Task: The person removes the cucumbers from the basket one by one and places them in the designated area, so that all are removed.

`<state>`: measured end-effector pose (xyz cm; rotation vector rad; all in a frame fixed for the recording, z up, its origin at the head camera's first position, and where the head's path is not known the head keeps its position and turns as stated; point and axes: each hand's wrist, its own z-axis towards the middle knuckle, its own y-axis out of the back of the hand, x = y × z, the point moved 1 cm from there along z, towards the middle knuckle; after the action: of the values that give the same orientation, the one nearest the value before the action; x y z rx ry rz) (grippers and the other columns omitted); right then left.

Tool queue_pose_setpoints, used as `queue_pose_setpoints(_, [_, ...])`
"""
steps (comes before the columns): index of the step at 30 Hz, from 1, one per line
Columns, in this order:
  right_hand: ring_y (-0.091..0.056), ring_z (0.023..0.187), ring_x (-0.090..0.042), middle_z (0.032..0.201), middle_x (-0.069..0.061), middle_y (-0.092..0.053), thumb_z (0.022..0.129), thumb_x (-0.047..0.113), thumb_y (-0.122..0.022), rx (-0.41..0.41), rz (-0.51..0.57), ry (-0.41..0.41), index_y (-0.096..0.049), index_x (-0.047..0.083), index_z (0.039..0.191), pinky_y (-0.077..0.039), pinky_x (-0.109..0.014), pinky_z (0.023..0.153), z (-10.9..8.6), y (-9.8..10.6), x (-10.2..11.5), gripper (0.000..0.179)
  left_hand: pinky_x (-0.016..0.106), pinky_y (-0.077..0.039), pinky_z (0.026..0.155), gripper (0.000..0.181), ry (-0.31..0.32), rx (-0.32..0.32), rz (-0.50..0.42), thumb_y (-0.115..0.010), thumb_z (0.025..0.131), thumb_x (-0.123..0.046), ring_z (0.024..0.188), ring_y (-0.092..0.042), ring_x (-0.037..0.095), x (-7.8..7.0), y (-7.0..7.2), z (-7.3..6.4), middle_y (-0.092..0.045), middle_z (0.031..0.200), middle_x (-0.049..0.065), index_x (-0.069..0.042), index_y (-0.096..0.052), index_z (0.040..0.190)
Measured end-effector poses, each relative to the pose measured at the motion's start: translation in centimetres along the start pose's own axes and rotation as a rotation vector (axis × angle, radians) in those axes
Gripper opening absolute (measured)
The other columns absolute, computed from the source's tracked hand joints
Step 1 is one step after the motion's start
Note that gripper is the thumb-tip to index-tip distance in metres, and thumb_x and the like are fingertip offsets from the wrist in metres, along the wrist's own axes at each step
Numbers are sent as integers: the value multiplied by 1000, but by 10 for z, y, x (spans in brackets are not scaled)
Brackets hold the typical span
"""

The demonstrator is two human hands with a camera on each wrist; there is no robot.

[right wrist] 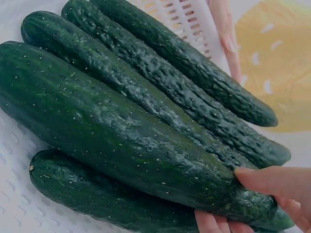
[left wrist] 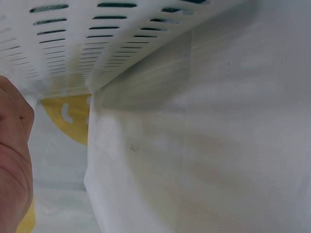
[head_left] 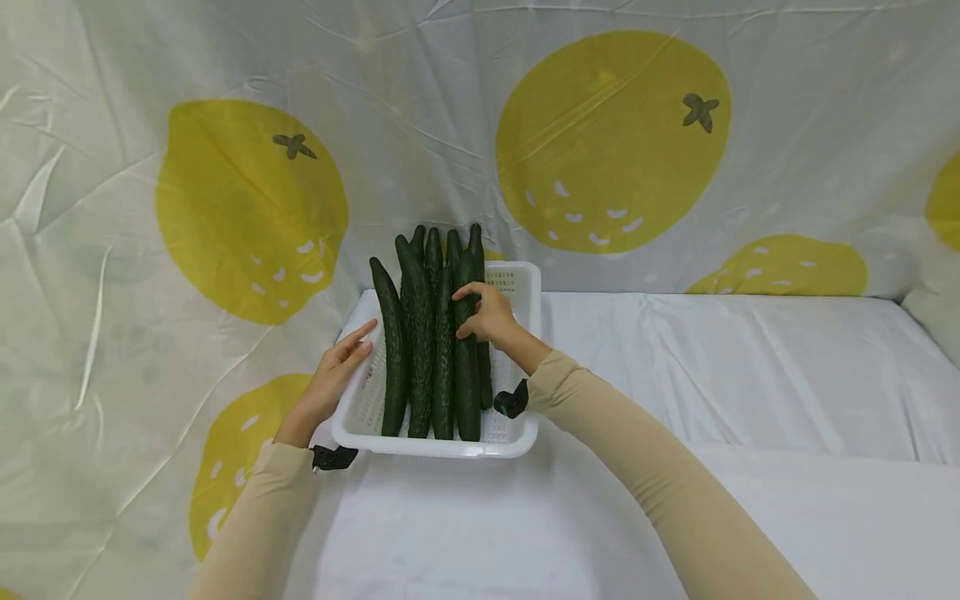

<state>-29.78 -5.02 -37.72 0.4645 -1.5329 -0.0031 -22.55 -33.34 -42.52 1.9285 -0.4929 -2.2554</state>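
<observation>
A white plastic basket (head_left: 435, 448) holds several long dark-green cucumbers lying side by side, their far ends rising past its back rim. My left hand (head_left: 339, 371) grips the basket's left side, fingers and thumb at the rim. From below, the left wrist view shows the basket's slotted underside (left wrist: 77, 39) with part of the left hand (left wrist: 13, 160) beside it. My right hand (head_left: 491, 317) reaches over the right side and pinches a thick, smoother cucumber (right wrist: 112, 131) near its far end. One thumb (right wrist: 272, 179) lies on top of that cucumber, with fingertips (right wrist: 209, 223) on its other side.
A white cloth (head_left: 712, 367) covers the table, which stretches away to the right. Behind it hangs a pale curtain (head_left: 420, 100) printed with large yellow lemons. Another cucumber (head_left: 485, 367) lies along the right of the pinched one. Dark wrist straps (head_left: 512, 400) sit at both sleeves.
</observation>
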Motion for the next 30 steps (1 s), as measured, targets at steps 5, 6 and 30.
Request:
queue_pose_setpoints(5, [-47, 68, -19, 101, -14, -50, 72, -15, -81, 2, 24, -25, -66, 11, 123, -56, -40, 61, -1, 3, 0, 60, 21, -51, 81, 51, 19, -5, 2, -44, 109, -23, 107, -56, 20, -1, -1, 1, -47, 137, 29, -10, -33, 157])
queue_pose_setpoints(6, [-48, 67, -19, 102, -15, -50, 72, -15, -81, 3, 23, -30, -66, 11, 124, -56, -41, 62, -1, 3, 0, 60, 20, -50, 81, 51, 22, -7, 5, -44, 109, -23, 106, -55, 18, -1, -2, 1, -47, 135, 29, -10, -33, 156])
queue_pose_setpoints(30, [-60, 83, -30, 122, -23, -49, 78, -9, -80, 41, 187, -60, -60, 10, 135, -56, -49, 80, -2, 43, 19, 63, 21, -49, 75, 50, 27, -17, -19, -43, 109, -15, 94, -55, 15, -9, -4, 0, -52, 110, 21, -1, -31, 155])
